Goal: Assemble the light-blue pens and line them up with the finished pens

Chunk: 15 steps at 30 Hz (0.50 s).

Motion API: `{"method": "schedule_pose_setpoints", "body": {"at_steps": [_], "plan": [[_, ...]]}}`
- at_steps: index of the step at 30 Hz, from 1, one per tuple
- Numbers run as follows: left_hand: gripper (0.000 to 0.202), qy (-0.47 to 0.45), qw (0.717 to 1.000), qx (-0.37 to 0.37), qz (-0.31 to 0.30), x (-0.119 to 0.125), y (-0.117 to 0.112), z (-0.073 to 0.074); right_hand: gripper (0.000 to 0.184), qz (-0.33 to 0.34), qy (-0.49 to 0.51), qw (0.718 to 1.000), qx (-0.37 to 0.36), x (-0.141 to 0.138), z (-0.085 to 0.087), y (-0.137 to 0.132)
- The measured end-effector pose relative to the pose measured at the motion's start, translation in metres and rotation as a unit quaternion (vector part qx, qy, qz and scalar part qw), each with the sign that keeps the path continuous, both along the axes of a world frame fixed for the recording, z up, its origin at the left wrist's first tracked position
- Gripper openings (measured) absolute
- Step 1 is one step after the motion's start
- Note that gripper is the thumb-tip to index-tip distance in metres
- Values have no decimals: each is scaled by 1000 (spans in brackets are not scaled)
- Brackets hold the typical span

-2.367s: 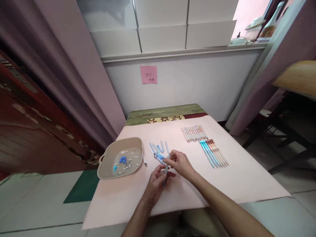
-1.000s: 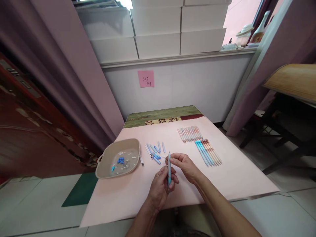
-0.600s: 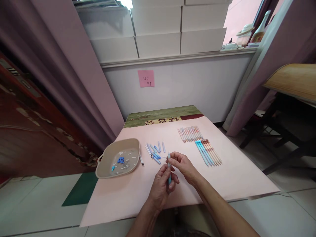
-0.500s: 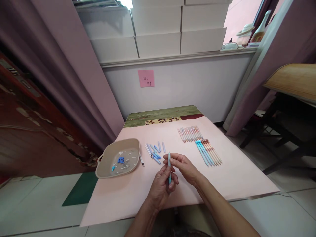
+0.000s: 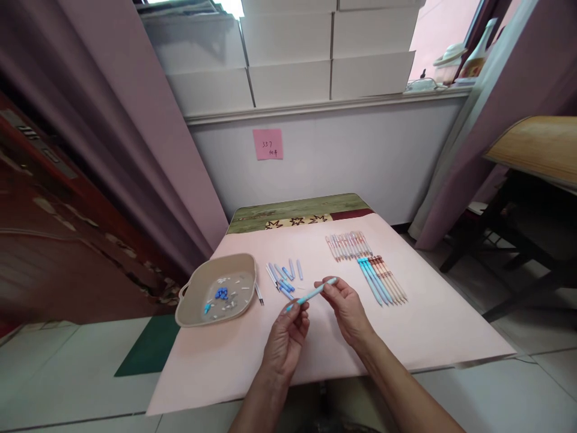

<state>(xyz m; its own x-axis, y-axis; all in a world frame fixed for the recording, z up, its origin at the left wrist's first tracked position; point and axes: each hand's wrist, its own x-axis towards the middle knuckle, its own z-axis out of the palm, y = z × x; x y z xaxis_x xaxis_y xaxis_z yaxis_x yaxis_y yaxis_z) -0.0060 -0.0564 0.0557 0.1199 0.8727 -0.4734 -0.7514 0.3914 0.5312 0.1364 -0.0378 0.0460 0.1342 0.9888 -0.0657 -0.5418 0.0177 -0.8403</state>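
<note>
Pen [image 5: 311, 294]: pale blue and slender; bridges the gap between the left hand [image 5: 283, 338] and the right hand [image 5: 350, 308]; held over the near middle of the cover [image 5: 360, 343]
Pen's axis: aslant, from a near left end to a far right end; oblique to the cover's near edge
Left hand: pinches the near left end between thumb and fingers; from here the pen leads right and far
Right hand: pinches the pen close to its far right end, a short bit showing past the grip; from here the pen leads left and near
Pen's middle: uncovered between the two grips
Loose parts [image 5: 285, 284]: blue and pale, just far of the pen's left end; left hand nearer; they point several ways
Sliver [image 5: 301, 287]: white, far of the pen's middle; too small to tell what it is
Blue pens [image 5: 375, 281]: side by side, right of the right hand, which is the nearer hand; they slant from far left to near right, so across the held pen's line
Brown pens [image 5: 389, 279]: just right of the blue ones; same slant
Clear pens [image 5: 349, 246]: a row, far of both sets
Tray [image 5: 229, 264]: left on the cover; left hand nearer, but well apart; small bits lie inside
</note>
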Motion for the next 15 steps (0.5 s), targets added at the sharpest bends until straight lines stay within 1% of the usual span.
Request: {"method": "schedule_pose_setpoints", "body": {"at_steps": [1, 3, 6, 8, 11, 15], "plan": [[11, -2, 1000, 6, 26, 1, 3, 1, 33, 0, -17, 1000, 4, -2, -1, -3], [12, -2, 998, 24, 57, 4, 7, 3, 31, 9, -64, 998, 10, -4, -4, -11], [11, 4, 996, 51, 67, 6, 11, 6, 28, -1, -162, 986, 33, -6, -6, -21], [14, 25, 995, 65, 73, 6, 10, 5, 23, -28, -249, 966, 61, -6, -5, -26], [22, 76, 990, 81, 84, 7, 8, 2, 14, -77, -368, 921, 100, -8, -3, -32], [24, 118, 985, 93, 80, 7, 8, -1, 12, -115, -452, 874, 134, -10, 0, -34]]}}
